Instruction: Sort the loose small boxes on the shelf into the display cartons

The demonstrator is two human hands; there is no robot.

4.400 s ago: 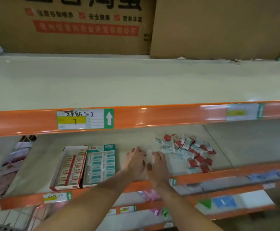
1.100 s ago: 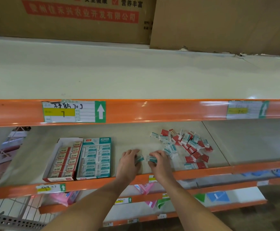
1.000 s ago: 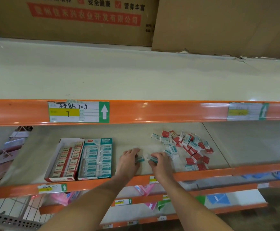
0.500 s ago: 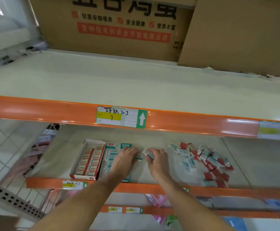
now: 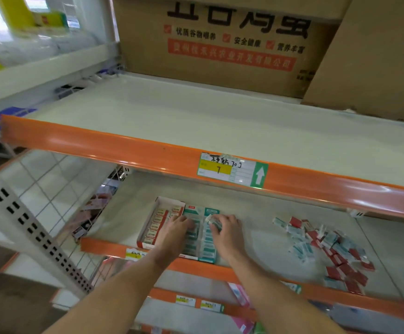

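Your right hand pinches a teal box over the teal carton by the shelf's front edge — slot it flat; left hand grip, can't tell

Two display cartons sit side by side on the shelf; loose boxes lie scattered well right, both hands seemingly over the right carton.

Far, upper shelf: we log two brown shipping boxes, one printed.
Upper orange rail: handwritten price label.
Left: perforated upright.
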